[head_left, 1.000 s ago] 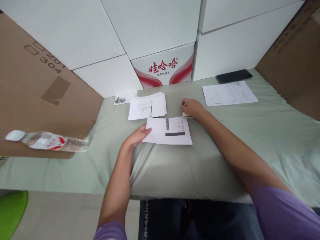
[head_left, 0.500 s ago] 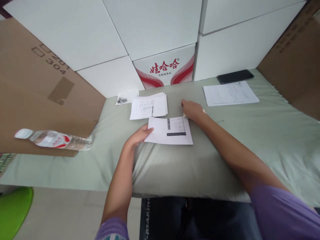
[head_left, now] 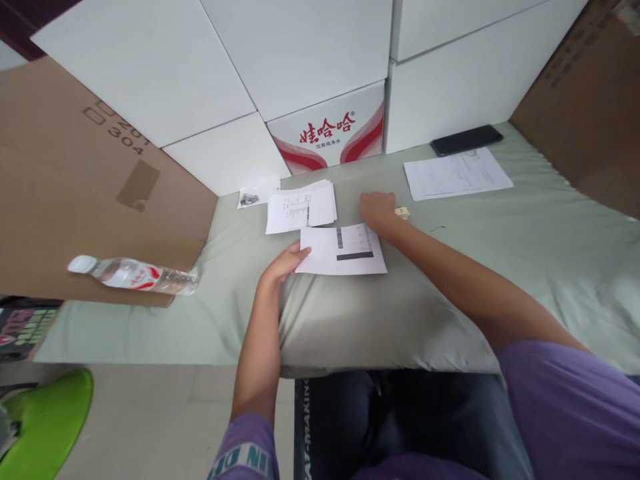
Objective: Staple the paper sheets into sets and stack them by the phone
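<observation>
Surface: pale green sheet — soft, uneven.
Left hand: fingertips pinching printed sheet at its left edge.
Sheet: light, floppy — best gripped at an edge.
Right hand: curled at far corner; grip unclear.
Beyond: paper stack.

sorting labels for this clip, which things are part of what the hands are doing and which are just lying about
In hand:
left hand on white printed sheet with black bars
right hand beside small cream object

Lying about:
white paper stack
clear plastic water bottle
black phone
single white form
</observation>
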Available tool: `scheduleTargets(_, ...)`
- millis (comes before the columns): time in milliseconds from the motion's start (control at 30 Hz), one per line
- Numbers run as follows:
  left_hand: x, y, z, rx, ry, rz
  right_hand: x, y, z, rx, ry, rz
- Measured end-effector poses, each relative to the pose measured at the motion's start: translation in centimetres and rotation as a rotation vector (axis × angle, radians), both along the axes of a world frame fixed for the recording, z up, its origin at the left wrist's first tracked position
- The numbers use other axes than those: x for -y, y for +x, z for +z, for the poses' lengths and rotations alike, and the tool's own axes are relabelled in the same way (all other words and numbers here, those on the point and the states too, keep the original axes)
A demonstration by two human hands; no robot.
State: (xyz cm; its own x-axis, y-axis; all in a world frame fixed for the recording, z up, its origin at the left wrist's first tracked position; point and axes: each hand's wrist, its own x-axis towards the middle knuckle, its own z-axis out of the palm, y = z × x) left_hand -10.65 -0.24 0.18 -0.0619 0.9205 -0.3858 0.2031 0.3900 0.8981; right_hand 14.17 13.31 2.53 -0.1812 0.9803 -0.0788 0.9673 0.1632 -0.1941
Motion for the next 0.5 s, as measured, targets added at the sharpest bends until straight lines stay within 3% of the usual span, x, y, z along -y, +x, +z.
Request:
scheduleTargets(167,0.0,0.1,0.0,-0.012,0.011,-0.027,-0.5,1.5,-0.9,-0.030,-0.060,0.019)
scheduleTargets(500,0.1,0.0,0.6,-0.042,-0.006,-0.072,-0.1,2.4,-1.2,-0.198,0.059,-0.066)
